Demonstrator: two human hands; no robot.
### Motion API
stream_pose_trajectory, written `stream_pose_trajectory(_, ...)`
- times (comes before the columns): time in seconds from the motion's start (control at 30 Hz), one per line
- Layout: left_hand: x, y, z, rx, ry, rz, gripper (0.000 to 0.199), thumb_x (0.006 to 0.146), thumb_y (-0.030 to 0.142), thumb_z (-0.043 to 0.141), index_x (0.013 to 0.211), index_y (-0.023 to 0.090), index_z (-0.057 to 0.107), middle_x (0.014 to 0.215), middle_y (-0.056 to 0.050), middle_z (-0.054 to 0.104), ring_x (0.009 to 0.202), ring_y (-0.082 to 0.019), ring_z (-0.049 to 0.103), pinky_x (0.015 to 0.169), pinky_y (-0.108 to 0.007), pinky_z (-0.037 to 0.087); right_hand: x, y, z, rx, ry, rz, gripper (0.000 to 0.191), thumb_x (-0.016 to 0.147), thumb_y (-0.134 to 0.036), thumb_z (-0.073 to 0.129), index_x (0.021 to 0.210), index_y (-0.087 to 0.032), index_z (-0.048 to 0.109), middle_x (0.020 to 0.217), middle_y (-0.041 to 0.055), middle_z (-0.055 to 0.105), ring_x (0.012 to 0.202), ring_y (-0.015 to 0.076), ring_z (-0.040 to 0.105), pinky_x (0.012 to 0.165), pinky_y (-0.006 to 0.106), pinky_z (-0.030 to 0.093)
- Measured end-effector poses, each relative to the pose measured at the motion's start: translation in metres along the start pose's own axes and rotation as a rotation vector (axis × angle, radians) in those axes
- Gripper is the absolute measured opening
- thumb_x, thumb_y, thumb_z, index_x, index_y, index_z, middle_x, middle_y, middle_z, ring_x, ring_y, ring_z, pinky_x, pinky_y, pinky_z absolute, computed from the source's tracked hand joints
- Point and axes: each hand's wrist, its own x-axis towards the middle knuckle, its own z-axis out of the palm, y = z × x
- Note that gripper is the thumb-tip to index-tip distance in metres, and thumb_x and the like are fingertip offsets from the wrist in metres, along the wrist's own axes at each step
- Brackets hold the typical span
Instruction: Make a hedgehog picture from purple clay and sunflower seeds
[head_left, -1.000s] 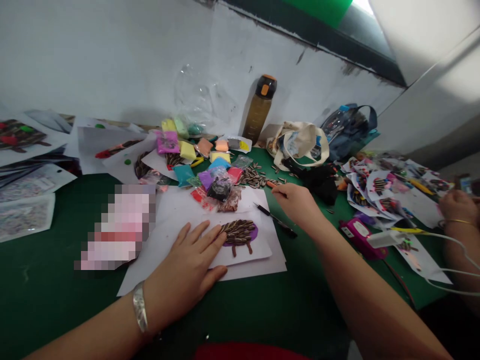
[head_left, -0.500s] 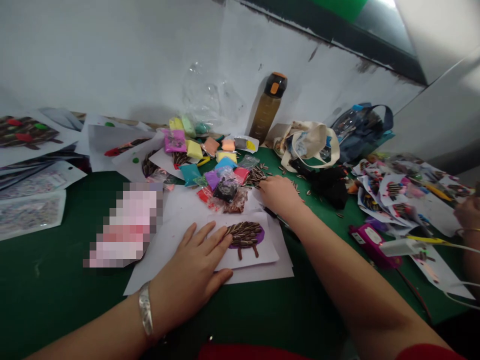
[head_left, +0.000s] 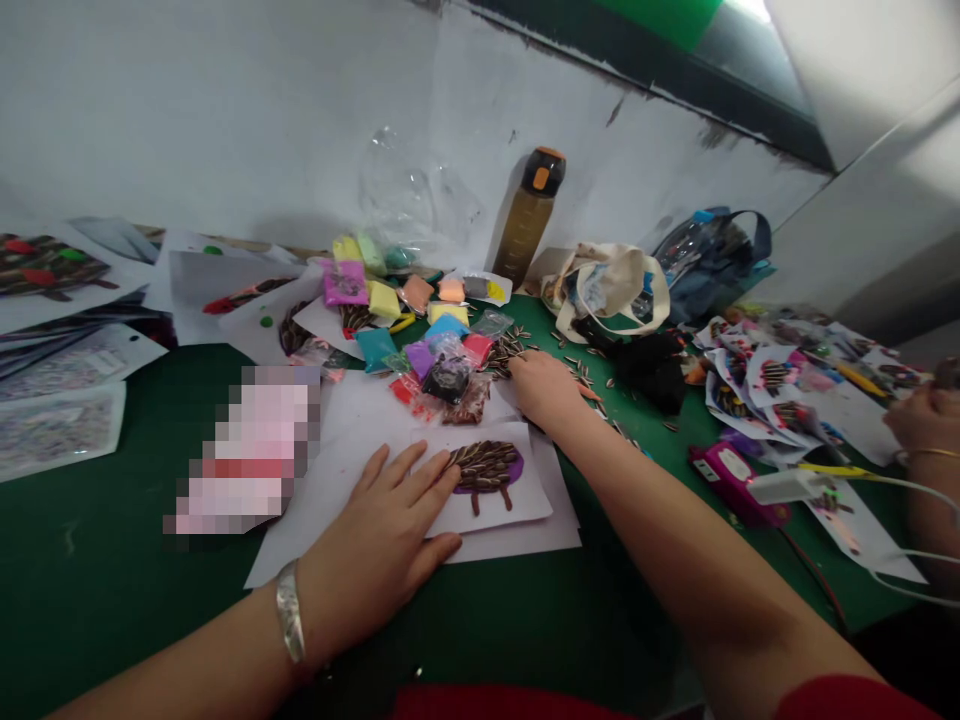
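Note:
My left hand (head_left: 386, 525) lies flat with fingers spread on a white paper card (head_left: 517, 505), holding it down over larger white sheets (head_left: 292, 520). On the card is a hedgehog-like picture (head_left: 484, 467) of striped sunflower seeds, with a purple edge and two brown legs. The fingertips of this hand reach the picture's left side. My right hand (head_left: 546, 388) is at the loose sunflower seeds (head_left: 510, 345) behind the card. Its fingers are curled and pressed together, and what they pinch, if anything, is hidden. Packets of coloured clay (head_left: 450, 375) lie just left of it.
A bottle (head_left: 529, 215) leans near the wall. Behind my right hand are a cloth bag (head_left: 630, 285) and a black cloth (head_left: 652, 370). On the right are a magenta box (head_left: 735, 485) with cables and another person's hand (head_left: 926, 425). Finished seed pictures (head_left: 52, 265) lie at left.
The view has shifted slightly. My right hand stays at the seeds, its fingers a little more bunched. My left hand has kept its place on the card.

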Motion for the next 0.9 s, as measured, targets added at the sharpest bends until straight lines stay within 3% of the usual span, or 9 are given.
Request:
stream_pose_trajectory(0.13,-0.001,-0.001,0.001,-0.029,0.03,0.006,0.051,0.09,0.043,0.052,0.134,0.019,0.049,0.14,-0.01,0.049,0.132,-0.035,0.036,0.107,-0.059,0.025,-0.027,0.011,-0.004,0.061,0.082,0.058,0.025,0.088,-0.008,0.037,0.096,-0.014,0.059,0.095,0.0123,0.061,0.091,0.022,0.056,0.076,0.029,0.038)
stream_pose_trajectory(0.23,-0.001,-0.001,0.002,-0.037,0.03,0.002,0.051,0.09,0.044,0.051,0.134,0.02,0.049,0.14,-0.01,0.049,0.132,-0.035,0.036,0.107,-0.059,0.025,-0.063,0.009,-0.008,0.357,0.167,0.057,0.022,0.093,-0.016,0.034,0.098,-0.017,0.055,0.095,0.0086,0.061,0.088,0.0194,0.056,0.075,0.028,0.04)
stream_pose_trajectory(0.3,0.0,-0.001,0.001,-0.026,0.017,-0.002,0.051,0.09,0.045,0.05,0.134,0.02,0.049,0.14,-0.01,0.048,0.132,-0.035,0.036,0.107,-0.058,0.025,-0.087,0.004,-0.008,0.503,0.079,0.04,0.022,0.095,-0.026,0.035,0.098,-0.02,0.056,0.086,0.0043,0.062,0.076,0.0175,0.056,0.068,0.027,0.04)
stream_pose_trajectory(0.43,0.0,-0.001,0.002,-0.014,0.025,-0.005,0.051,0.09,0.046,0.05,0.134,0.021,0.049,0.141,-0.009,0.048,0.133,-0.034,0.035,0.108,-0.057,0.024,-0.115,-0.006,0.001,0.728,0.013,-0.076,0.022,0.093,-0.026,0.043,0.093,-0.022,0.065,0.086,0.0033,0.062,0.082,0.0155,0.058,0.074,0.025,0.044)
stream_pose_trajectory(0.6,0.0,-0.001,0.003,0.014,0.024,0.005,0.051,0.091,0.046,0.048,0.135,0.021,0.048,0.141,-0.008,0.047,0.133,-0.033,0.035,0.108,-0.057,0.024,-0.121,-0.007,0.008,0.866,0.03,-0.026,0.027,0.087,-0.015,0.048,0.105,-0.023,0.067,0.099,0.0027,0.067,0.091,0.0152,0.061,0.082,0.026,0.045)
stream_pose_trajectory(0.77,0.0,-0.001,0.003,0.024,0.015,0.004,0.051,0.091,0.046,0.048,0.135,0.02,0.049,0.141,-0.009,0.047,0.133,-0.034,0.034,0.108,-0.057,0.025,-0.119,-0.009,0.006,0.843,0.005,0.005,0.017,0.085,-0.019,0.054,0.092,-0.024,0.069,0.089,-0.0009,0.071,0.082,0.0151,0.064,0.076,0.026,0.046)
stream_pose_trajectory(0.9,-0.001,-0.001,0.004,0.0,0.037,-0.002,0.051,0.09,0.046,0.049,0.135,0.022,0.049,0.141,-0.008,0.048,0.133,-0.033,0.035,0.109,-0.056,0.023,-0.118,-0.011,0.008,0.823,0.048,-0.008,0.021,0.085,-0.018,0.052,0.097,-0.025,0.069,0.094,0.0005,0.072,0.088,0.0161,0.065,0.081,0.027,0.047)
